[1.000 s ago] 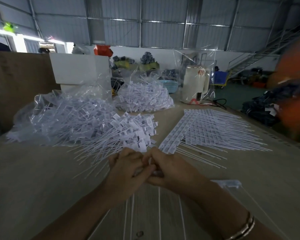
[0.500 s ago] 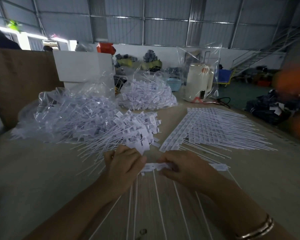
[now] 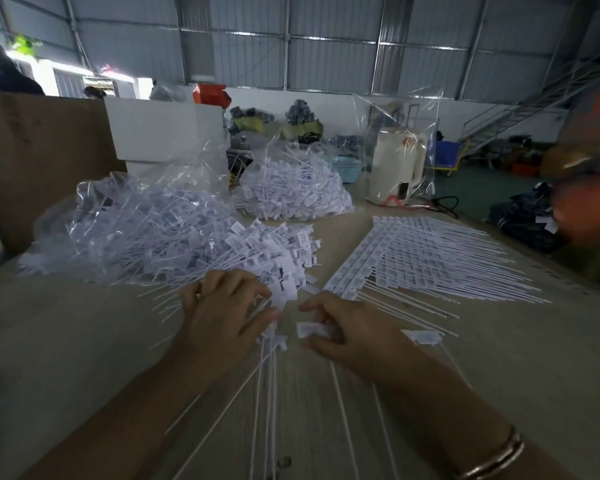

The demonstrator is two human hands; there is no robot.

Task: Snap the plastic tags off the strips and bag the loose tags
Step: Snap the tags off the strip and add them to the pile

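My left hand [image 3: 222, 313] grips a bundle of snapped-off white tags [image 3: 274, 336] at their heads, their thin tails running toward me. My right hand [image 3: 350, 332] pinches the remaining short strip of joined tags [image 3: 312, 329], a hand's width to the right. Just beyond my left hand lies a heap of loose tags [image 3: 264, 251], spilling from an open clear plastic bag [image 3: 125, 223]. A stack of whole tag strips [image 3: 423, 258] lies flat on the table at the right. A second filled bag of tags [image 3: 291, 192] sits further back.
The wooden table [image 3: 66, 341] runs under everything. A brown board [image 3: 39, 157] and white box [image 3: 163, 129] stand at the back left. A white kettle-like appliance [image 3: 395, 168] in clear film stands at the back right. A person in orange [image 3: 589, 188] is at the right edge.
My hands have drawn apart: the left pulled a bundle of tags off the strip toward the loose heap, while the right keeps the rest of the strip.
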